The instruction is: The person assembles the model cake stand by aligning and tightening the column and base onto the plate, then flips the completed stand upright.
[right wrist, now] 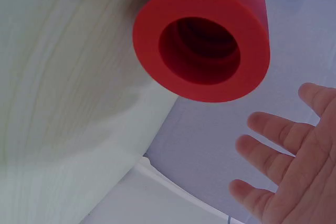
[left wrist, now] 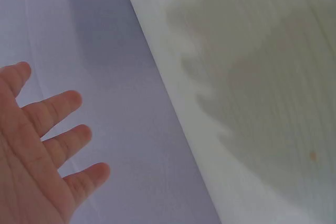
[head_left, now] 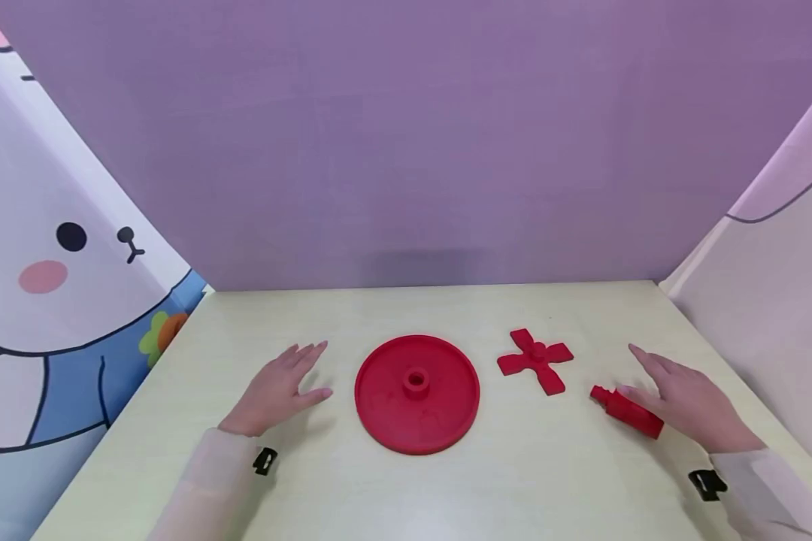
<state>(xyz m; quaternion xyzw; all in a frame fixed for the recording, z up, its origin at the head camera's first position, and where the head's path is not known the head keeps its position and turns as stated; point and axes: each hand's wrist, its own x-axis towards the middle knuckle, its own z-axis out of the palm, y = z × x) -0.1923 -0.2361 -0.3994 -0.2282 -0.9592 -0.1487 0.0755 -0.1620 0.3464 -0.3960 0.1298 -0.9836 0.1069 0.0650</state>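
On the table, a round red disc (head_left: 416, 428) with a low rim and a hollow hub (head_left: 416, 382) lies flat between the two hands. To its right is a flat red four-bladed piece (head_left: 534, 357), like a propeller. My left hand (head_left: 277, 392) is held above the table left of the disc, fingers extended, holding nothing. Over by the right side, a red hollow cylinder (head_left: 628, 413) with a narrower stepped end lies on its side. My right hand (head_left: 690, 402) hovers beside it with straight fingers; the thumb overlaps it in the head view, and contact is unclear. The right wrist view shows its round bore (right wrist: 199, 51).
The pale table (head_left: 352, 496) meets a purple wall panel (head_left: 433, 150) at the back. A cartoon-printed panel (head_left: 47, 180) stands at the left and a pale panel (head_left: 778, 300) at the right. Each sleeve has a black clip (head_left: 265, 460) near the wrist.
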